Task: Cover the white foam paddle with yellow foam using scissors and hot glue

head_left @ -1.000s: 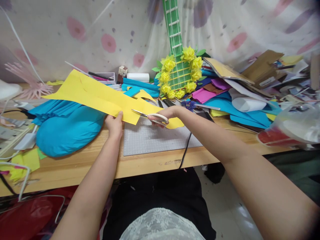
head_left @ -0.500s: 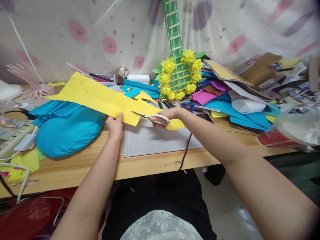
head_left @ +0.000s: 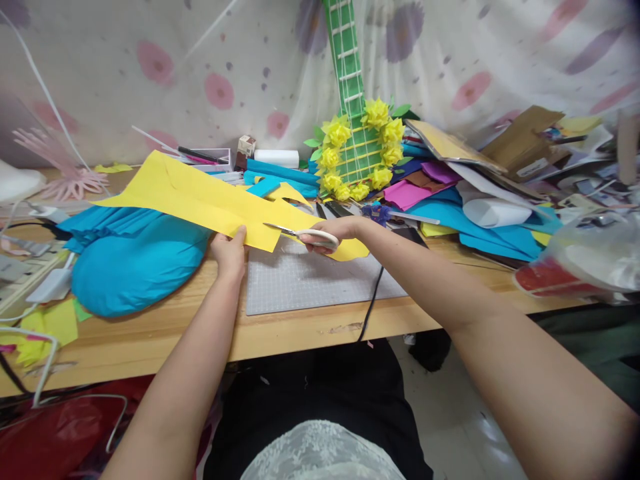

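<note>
My left hand (head_left: pixel 229 251) pinches the near edge of a long yellow paper sheet (head_left: pixel 200 200) and holds it up over the bench. My right hand (head_left: pixel 334 231) grips cream-handled scissors (head_left: pixel 303 234); their blades point left into the sheet's cut edge, close to my left thumb. Below both hands lies a grey cutting mat (head_left: pixel 315 277) on the wooden bench (head_left: pixel 280 333).
A blue fabric mound (head_left: pixel 135 257) lies left of the mat. A green paper guitar with yellow flowers (head_left: pixel 357 150) leans on the curtain behind. Coloured paper and cardboard pile up at the right (head_left: pixel 475 193). A black cable (head_left: pixel 373 300) drops over the bench edge.
The yellow sheet's far left end has risen and shifted slightly right. Both hands and the scissors stay almost where they were.
</note>
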Available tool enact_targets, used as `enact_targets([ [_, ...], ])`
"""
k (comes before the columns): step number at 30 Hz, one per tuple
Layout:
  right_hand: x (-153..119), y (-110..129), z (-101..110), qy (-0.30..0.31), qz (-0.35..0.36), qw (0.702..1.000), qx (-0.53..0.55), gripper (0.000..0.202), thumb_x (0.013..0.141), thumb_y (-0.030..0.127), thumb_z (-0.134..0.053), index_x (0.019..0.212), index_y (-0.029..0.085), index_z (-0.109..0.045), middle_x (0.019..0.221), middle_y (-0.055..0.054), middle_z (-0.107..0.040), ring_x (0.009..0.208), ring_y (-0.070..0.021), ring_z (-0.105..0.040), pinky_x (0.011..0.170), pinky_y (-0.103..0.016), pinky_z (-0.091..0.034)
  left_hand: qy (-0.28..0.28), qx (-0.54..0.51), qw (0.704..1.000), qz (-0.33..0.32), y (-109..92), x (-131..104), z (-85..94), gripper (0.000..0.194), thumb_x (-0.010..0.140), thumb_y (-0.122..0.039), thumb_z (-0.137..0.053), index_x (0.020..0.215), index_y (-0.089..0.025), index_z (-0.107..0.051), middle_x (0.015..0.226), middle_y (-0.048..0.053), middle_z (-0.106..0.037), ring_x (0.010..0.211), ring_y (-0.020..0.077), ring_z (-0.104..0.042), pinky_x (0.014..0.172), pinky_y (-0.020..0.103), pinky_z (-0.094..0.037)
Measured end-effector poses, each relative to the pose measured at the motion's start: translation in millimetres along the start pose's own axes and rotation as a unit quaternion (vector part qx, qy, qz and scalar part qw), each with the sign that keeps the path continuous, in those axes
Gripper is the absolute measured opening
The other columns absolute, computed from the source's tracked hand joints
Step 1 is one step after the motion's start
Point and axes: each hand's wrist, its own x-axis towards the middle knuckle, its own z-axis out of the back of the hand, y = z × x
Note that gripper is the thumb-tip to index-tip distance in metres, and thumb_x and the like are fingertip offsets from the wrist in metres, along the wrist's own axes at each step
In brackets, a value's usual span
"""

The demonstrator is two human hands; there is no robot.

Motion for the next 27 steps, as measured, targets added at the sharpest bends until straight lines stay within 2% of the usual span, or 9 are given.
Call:
enact_targets([
  [7,0.9,-1.3,1.1,-0.011,0.015,1.0,-0.005,0.045,0.084,0.058,-0.05,0.073,0.014,-0.049,0.054,0.004,-0.044,0.047,-0.0054,-0.042,0.047,-0.019,-0.033,0.0,-0.009,1.0,0.003,-1.8,-1.6,-1.3,0.02,0.065,-0.017,-0.069,0.084,-0.012,-0.065,0.091,0.009,-0.07,0.074,0.0158,-0.066,0.075,0.036,-0.056],
  [16,4.2,-8.2,1.2,-0.007,0.032,0.999,0.011,0.048,0.078,0.062,-0.056,0.07,0.015,-0.045,0.051,0.006,-0.042,0.043,-0.0042,-0.037,0.044,-0.019,-0.027,0.001,-0.021,1.0,0.006,-4.1,-3.2,-1.7,0.019,0.064,-0.015,-0.068,0.082,-0.011,-0.064,0.088,0.008,-0.07,0.07,0.0133,-0.065,0.074,0.034,-0.056],
  [21,0.2,-4.8,0.2,0.001,0.054,0.998,-0.021,0.053,0.076,0.067,-0.054,0.067,0.016,-0.044,0.052,0.005,-0.044,0.045,-0.0047,-0.038,0.046,-0.02,-0.031,0.0,-0.017,1.0,0.009,-1.7,-1.4,-1.3,0.02,0.063,-0.017,-0.069,0.083,-0.012,-0.064,0.09,0.009,-0.07,0.071,0.0152,-0.066,0.073,0.036,-0.056],
  [27,1.4,-2.6,-3.8,-0.012,0.032,0.999,-0.021,0.051,0.078,0.066,-0.052,0.077,0.016,-0.045,0.058,0.004,-0.045,0.048,-0.0059,-0.042,0.047,-0.021,-0.034,0.024,-0.019,1.0,-0.002,0.6,-6.1,-2.9,0.025,0.06,-0.02,-0.072,0.083,-0.013,-0.065,0.093,0.009,-0.069,0.08,0.0185,-0.066,0.075,0.037,-0.056],
])
